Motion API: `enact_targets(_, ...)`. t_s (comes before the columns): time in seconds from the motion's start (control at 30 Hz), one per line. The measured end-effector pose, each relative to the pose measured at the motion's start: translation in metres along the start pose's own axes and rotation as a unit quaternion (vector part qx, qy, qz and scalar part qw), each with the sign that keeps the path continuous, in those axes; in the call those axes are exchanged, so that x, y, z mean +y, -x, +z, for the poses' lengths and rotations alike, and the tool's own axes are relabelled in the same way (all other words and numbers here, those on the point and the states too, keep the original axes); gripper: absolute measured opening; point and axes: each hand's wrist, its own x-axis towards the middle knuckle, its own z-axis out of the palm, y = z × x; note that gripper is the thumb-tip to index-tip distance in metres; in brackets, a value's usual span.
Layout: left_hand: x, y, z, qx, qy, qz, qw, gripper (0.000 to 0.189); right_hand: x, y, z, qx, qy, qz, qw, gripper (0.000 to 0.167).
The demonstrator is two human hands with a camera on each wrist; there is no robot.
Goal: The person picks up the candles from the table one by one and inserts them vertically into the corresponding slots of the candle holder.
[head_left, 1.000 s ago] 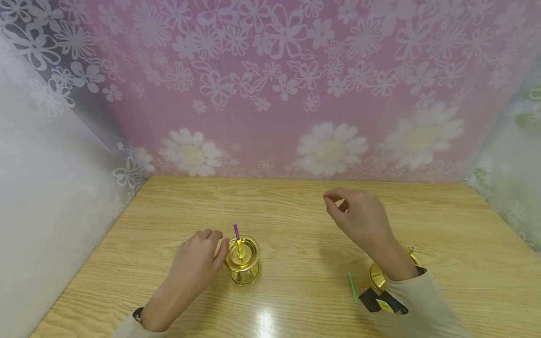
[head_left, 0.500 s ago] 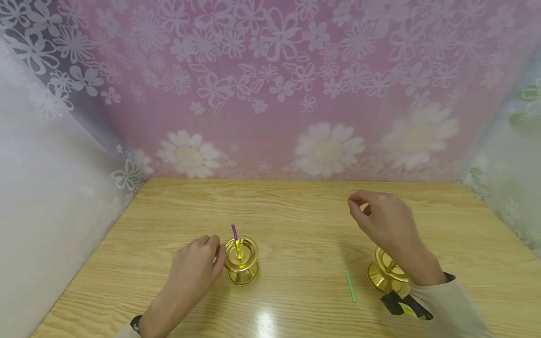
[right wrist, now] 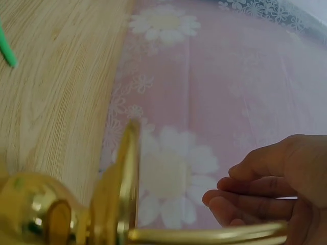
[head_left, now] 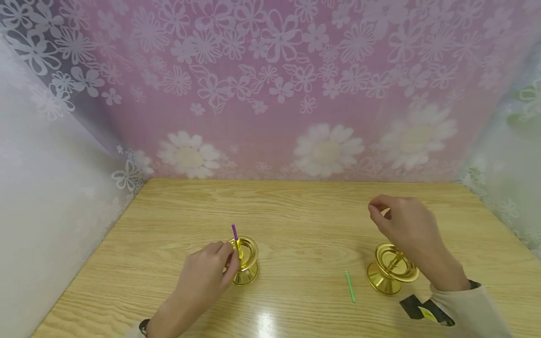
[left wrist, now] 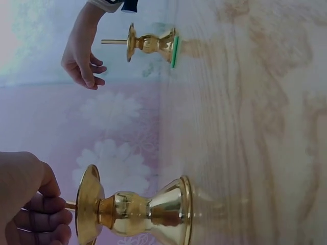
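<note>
The left gold candlestick [head_left: 246,274] stands upright, with a thin purple candle [head_left: 234,231] rising from its central gold tube [head_left: 238,249]. My left hand [head_left: 206,268] is over the left side of its dish, thumb and fingers loosely bent close to the tube; whether they touch it is unclear. In the left wrist view, part of the tube is hidden behind my fingers [left wrist: 46,222]. My right hand [head_left: 405,223] hangs in the air above the right gold candlestick [head_left: 383,281], fingers relaxed and holding nothing. The right candlestick's bare tube [right wrist: 204,235] shows in the right wrist view.
A thin green stick [head_left: 350,287] lies on the wooden table [head_left: 296,211], left of the right candlestick. Floral fabric [head_left: 270,117] closes off the back and sides. A black strap with a yellow tag [head_left: 427,313] hangs at the right sleeve.
My right hand has moved rightward, uncovering more of the right candlestick. My left hand has shifted right over the dish, toward the tube. The green stick has stayed put.
</note>
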Motion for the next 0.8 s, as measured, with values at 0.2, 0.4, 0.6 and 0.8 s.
enact_targets(0.2,0.003,0.002,0.012,0.059,0.025,0.067,0.9957,0.026,0.014,0.004,-0.004,-0.022,-0.001,0.016,0.9996,0.021)
enact_targets(0.4,0.014,-0.002,0.017,0.070,0.052,0.104,0.9907,0.038,0.031,0.006,-0.008,-0.043,-0.005,0.037,0.9983,0.026)
enact_targets(0.6,0.026,-0.004,0.022,0.077,0.064,0.128,0.9867,0.038,0.050,0.010,-0.009,-0.041,-0.007,0.043,0.9982,0.028)
enact_targets(0.8,0.034,-0.005,0.029,0.076,0.066,0.133,0.9859,0.032,0.065,0.018,-0.003,-0.043,-0.011,0.051,0.9977,0.028)
